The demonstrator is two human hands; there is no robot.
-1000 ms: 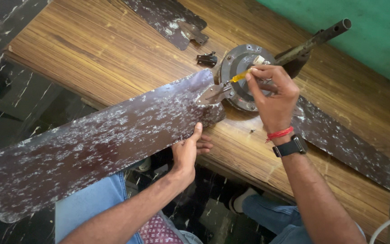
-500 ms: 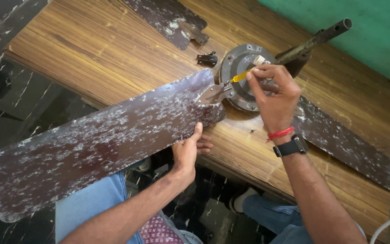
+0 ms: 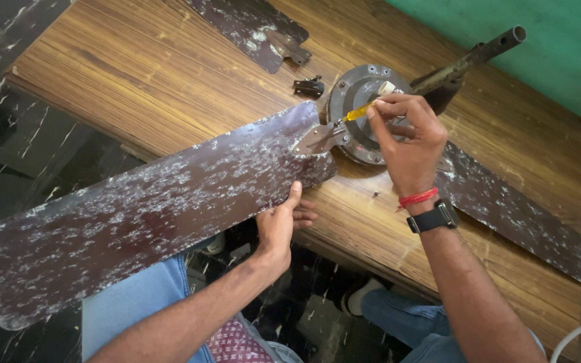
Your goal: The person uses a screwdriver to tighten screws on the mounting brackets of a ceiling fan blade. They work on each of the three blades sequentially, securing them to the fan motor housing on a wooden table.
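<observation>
I have my right hand (image 3: 408,144) closed around a small screwdriver (image 3: 361,111) with a yellow shaft, its tip down at the metal bracket (image 3: 317,139) where the long fan blade (image 3: 136,218) meets the round motor hub (image 3: 358,101). The hub sits near the far edge of the wooden table (image 3: 136,74), with a rusty rod (image 3: 469,60) sticking out toward the far right corner. My left hand (image 3: 280,225) grips the blade at the table's near edge, thumb on top and fingers curled underneath, close to the bracket end. Most of the blade hangs out past the table over the dark floor, so I judge it thin, stiff and fairly light, but springy and awkward at that length; holding it close to the bracket looks steadier than holding it farther out. Its flaking, speckled surface may feel rough. A second blade (image 3: 512,205) runs toward the near right corner, and a third blade (image 3: 247,27) lies loose at the far edge.
</observation>
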